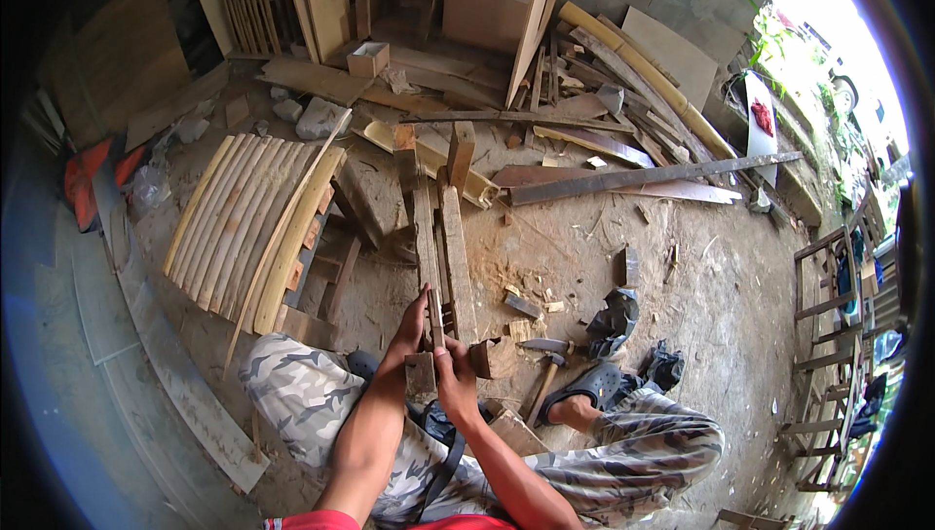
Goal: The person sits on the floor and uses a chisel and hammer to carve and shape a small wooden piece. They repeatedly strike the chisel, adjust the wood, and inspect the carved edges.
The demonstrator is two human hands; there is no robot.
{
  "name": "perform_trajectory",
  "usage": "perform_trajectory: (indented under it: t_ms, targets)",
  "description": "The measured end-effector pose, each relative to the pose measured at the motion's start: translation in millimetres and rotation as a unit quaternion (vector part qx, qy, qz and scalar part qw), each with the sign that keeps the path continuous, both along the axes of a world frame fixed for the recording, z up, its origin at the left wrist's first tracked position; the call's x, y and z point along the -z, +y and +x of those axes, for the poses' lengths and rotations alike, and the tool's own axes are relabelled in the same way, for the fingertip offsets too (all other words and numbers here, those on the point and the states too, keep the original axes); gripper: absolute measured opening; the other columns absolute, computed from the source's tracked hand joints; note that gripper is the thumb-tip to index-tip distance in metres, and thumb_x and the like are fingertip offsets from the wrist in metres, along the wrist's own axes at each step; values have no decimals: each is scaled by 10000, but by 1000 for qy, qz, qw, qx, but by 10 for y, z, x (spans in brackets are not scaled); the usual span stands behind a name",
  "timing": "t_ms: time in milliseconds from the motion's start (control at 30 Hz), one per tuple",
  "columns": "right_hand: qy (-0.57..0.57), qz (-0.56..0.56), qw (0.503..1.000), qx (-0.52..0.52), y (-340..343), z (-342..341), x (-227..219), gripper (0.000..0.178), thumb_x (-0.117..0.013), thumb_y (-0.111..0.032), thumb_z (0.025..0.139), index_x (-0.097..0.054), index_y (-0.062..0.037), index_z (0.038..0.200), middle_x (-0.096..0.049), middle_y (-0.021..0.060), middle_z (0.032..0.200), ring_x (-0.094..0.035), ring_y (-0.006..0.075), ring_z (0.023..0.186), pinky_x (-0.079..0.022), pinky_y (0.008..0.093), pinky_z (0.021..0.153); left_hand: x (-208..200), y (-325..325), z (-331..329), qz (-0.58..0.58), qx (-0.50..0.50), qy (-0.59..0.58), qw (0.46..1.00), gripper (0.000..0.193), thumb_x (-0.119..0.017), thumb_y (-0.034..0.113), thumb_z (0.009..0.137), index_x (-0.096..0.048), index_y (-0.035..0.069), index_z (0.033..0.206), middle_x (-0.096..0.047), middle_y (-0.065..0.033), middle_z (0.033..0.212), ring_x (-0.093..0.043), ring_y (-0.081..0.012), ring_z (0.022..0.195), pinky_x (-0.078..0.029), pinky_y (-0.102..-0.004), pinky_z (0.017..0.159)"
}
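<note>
Between my knees lies a wooden frame of two long parallel beams (455, 252), with short blocks standing up at its far end. A thin strip of wood (436, 320) sits between my hands, over the near part of this frame. My left hand (413, 323) is closed at the strip's left side, its fingers partly hidden. My right hand (455, 379) grips the strip's near end, the thumb lying along it. Beside my right hand is a rough wood block (494, 359). A hammer (545, 386) and a curved blade (545, 345) lie to the right, close to my shoe.
A bamboo-slat piece (239, 228) on a wooden base stands at left. Bamboo poles and boards (643, 92) pile up at the far right, with a long dark plank (653, 179) before them. Black plastic (614, 323) and offcuts (523, 304) litter the floor. Wooden frames (823, 364) line the right side.
</note>
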State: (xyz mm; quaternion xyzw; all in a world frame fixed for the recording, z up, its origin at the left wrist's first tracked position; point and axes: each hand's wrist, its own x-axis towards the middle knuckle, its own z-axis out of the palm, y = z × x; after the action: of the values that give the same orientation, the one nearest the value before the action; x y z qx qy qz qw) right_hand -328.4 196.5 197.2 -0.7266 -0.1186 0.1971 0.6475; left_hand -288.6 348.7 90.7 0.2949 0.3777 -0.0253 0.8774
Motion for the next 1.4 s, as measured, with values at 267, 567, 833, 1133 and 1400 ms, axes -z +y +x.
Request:
perform_trajectory:
  t_ms: [267, 567, 833, 1133, 1400]
  targets:
    - [30, 27, 999, 21, 61, 18, 77, 329, -548, -265, 987, -572, 17, 1153, -641, 168, 997, -605, 260, 953, -460, 365, 861, -37, -10, 18, 59, -6, -22, 998, 504, -491, 610, 945, -591, 120, 1000, -563, -39, 761, -551, -175, 584, -503, -346, 534]
    - [9, 11, 1000, 11, 75, 15, 34, 304, -521, -282, 1011, -563, -10, 1141, -607, 67, 974, -552, 141, 915, -445, 280, 838, -31, 11, -17, 18, 17, -36, 999, 511, -491, 598, 946, -586, 103, 1031, -564, -68, 795, -563, -205, 612, -510, -362, 553]
    - [42, 0, 999, 17, 79, 17, -11, 322, -517, -309, 1012, -556, -17, 1142, -603, 61, 965, -540, 138, 909, -449, 278, 832, 250, 76, -2, 35, 22, -24, 999, 506, -491, 575, 954, -605, 99, 1084, -594, -85, 921, -570, -205, 735, -510, -367, 687]
    - [51, -2, 999, 13, 54, 38, -59, 342, -522, -326, 1012, -558, -16, 1151, -613, 67, 979, -548, 144, 928, -453, 283, 847, -19, 13, -2, 78, 17, -7, 997, 504, -523, 568, 942, -610, 97, 1097, -598, -91, 927, -580, -209, 775, -507, -371, 722]
    - [84, 9, 996, 5, 14, 111, -112, 366, -556, -311, 995, -561, 9, 1174, -650, 102, 965, -601, 154, 875, -480, 297, 788, -280, -47, 1, 58, 11, -23, 998, 494, -564, 586, 909, -607, 102, 1000, -596, -75, 770, -589, -214, 601, -513, -361, 571]
